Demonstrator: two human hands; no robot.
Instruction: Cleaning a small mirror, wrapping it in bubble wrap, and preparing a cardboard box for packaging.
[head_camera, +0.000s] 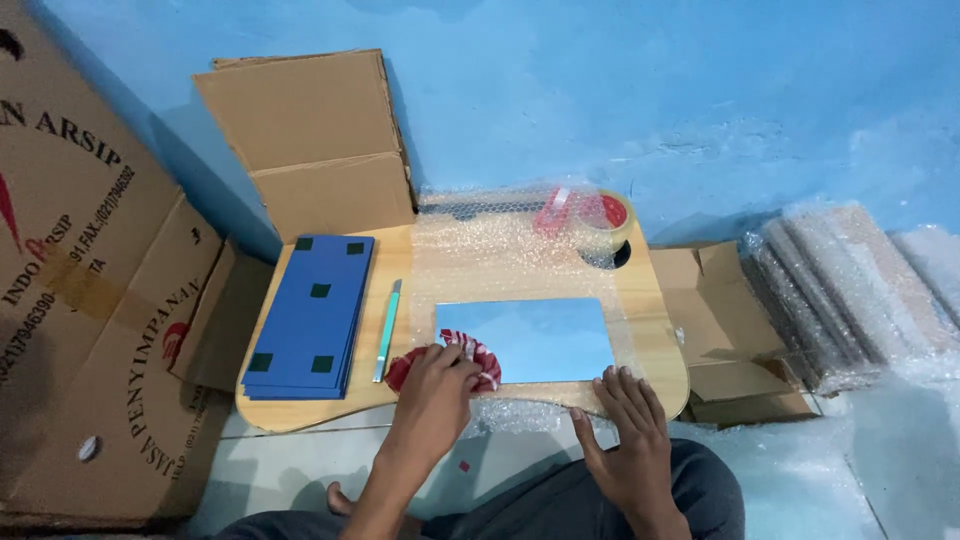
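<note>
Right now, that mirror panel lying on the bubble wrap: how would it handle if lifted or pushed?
The mirror panel reflects the blue wall cleanly with no warping, so it is probably rigid. It looks thin with bare edges, so likely fragile, and sharp to grip. It lies on bubble wrap, which may drag rather than let it slide. The right hand rests at its near edge.

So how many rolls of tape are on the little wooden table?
2: a clear roll at the far right corner, and a red-and-white roll under the left hand.
</note>
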